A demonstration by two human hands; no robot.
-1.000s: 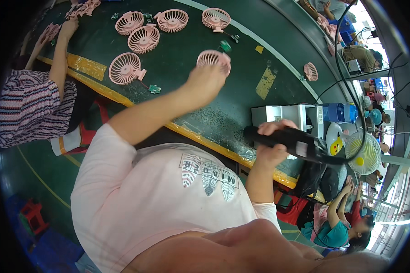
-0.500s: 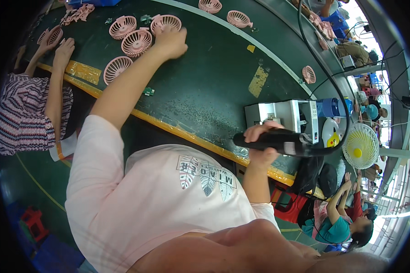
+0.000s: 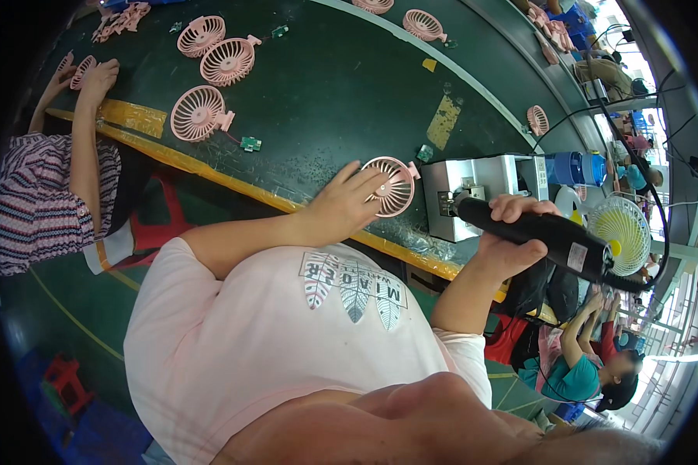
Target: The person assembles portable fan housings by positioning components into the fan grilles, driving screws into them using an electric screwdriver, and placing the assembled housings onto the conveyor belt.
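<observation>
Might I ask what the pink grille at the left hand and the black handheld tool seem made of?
The pink grille looks like satin moulded plastic, judging by its even colour and fine openwork. The black handheld tool looks matte, perhaps plastic; its plain dark surface could be coated metal.

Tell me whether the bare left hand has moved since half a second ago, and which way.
Yes: the bare left hand has come back toward the dark green table's yellow-taped edge, nearer the boxy silver metal machine.

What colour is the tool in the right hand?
The tool is black with a pale label, clearest in the head view.
</observation>
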